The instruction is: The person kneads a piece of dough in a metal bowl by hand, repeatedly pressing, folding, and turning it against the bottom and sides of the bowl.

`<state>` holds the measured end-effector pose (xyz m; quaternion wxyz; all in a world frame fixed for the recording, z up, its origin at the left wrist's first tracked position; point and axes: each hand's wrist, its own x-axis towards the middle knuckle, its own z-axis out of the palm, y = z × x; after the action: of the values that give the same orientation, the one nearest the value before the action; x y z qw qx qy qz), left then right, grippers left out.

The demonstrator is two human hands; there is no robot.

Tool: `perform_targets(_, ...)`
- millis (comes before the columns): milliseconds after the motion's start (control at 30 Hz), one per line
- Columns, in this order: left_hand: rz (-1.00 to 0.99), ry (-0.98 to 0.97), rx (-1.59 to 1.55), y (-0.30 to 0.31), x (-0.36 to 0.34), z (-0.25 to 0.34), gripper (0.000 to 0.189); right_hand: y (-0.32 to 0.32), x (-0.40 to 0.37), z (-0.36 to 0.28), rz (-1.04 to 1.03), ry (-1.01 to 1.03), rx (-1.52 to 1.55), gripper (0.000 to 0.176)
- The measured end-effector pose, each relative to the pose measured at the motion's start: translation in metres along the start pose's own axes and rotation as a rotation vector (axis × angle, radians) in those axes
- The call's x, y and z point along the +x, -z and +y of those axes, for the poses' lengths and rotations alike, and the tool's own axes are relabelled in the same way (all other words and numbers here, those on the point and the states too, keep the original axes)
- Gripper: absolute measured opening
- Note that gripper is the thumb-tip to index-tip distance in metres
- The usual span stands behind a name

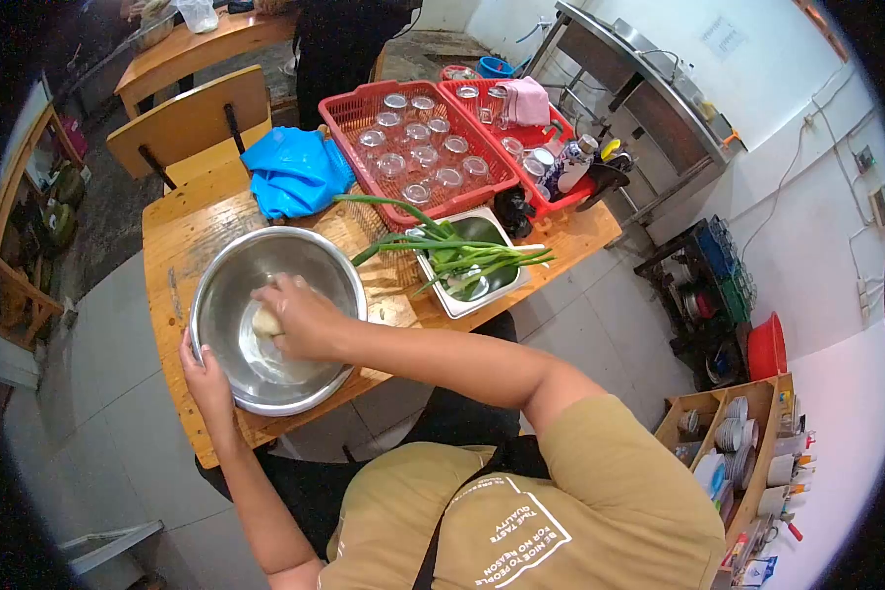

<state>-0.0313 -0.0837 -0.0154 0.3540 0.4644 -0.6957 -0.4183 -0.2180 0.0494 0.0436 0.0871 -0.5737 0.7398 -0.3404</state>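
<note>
A large steel mixing bowl (349,258) stands near the left end of the wooden table. My left hand (208,382) grips its near-left rim, thumb pointing up along the outer side. Inside the bowl, my right hand (303,313) is closed over a pale lump of dough (265,321), which shows only in part under the fingers. A whitish smear marks the bowl's bottom just below the dough. To the right, a steel container (452,305) holds long green onions (462,258), whose leaves stick out past its edges toward the bowl.
Behind the container, a red basket (339,123) holds several upturned glasses. A second red tray (559,133) carries cups and a pink cloth (524,101). A blue plastic bag (295,172) lies beyond the bowl on the wooden table (182,261). Someone in dark clothes (339,44) stands behind.
</note>
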Motion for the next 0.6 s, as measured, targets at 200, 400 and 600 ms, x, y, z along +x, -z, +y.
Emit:
perform_targets(200, -0.037, 0.095, -0.188, 0.006, 0.01, -0.004, 0.042, 0.029, 0.021, 0.0, -0.164, 0.228, -0.203, 0.089)
perform_targets(400, -0.118, 0.025, -0.137, 0.0, 0.027, 0.004, 0.053, -0.029, 0.008, -0.002, -0.532, 0.01, -0.433, 0.105)
perform_targets(600, -0.142, 0.057, -0.226, 0.005, 0.024, 0.011, 0.046, -0.049, 0.035, 0.002, -0.527, 0.126, -0.442, 0.071)
